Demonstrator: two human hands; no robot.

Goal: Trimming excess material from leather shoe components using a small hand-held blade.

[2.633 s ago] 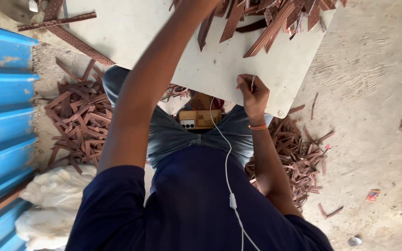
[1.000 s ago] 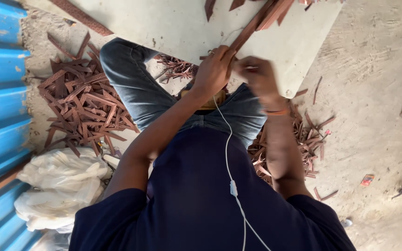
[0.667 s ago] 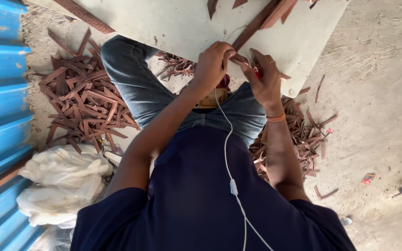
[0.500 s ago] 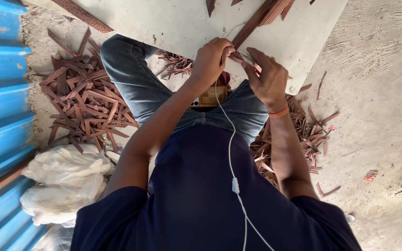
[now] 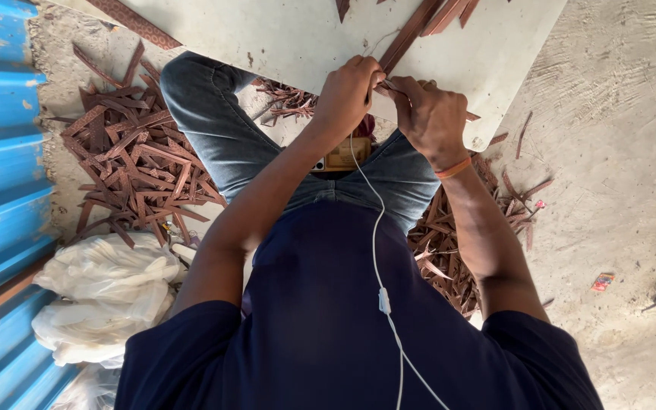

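Setting: bare sandy concrete floor (image 5: 616,175), outdoors or in an open shed; blue corrugated metal sheet (image 5: 1,167) along the left edge. A pale flat board (image 5: 282,38) lies on the far side, its near edge over the seated person's lap, so it appears to serve as a low work surface within arm's reach.

Material: the reddish-brown strip (image 5: 408,42) in work runs diagonally from the two hands up and away across the board; its near end is in the hands, at the board's near edge. More strips of the same colour lie at the far edge of the board. Heaps of brown offcuts on the floor: large pile at left (image 5: 127,163), another at right beside the thigh (image 5: 449,243). Their position either side of the legs suggests trimmings fall where they are made.

Left hand (image 5: 347,95): fist curled closed over the strip's near end, knuckles up, forearm reaching straight forward.

Right hand (image 5: 430,118): closed, touching the left, fingers wrapped round something thin at the strip; whether that is a blade or a sliver cannot be told. Orange wristband (image 5: 453,167) on this wrist; elbow bent outward.

Other: white earphone cable (image 5: 377,250) down the dark blue shirt; whitish plastic bags (image 5: 104,292) near left; small tan boxy object (image 5: 343,156) in the lap.
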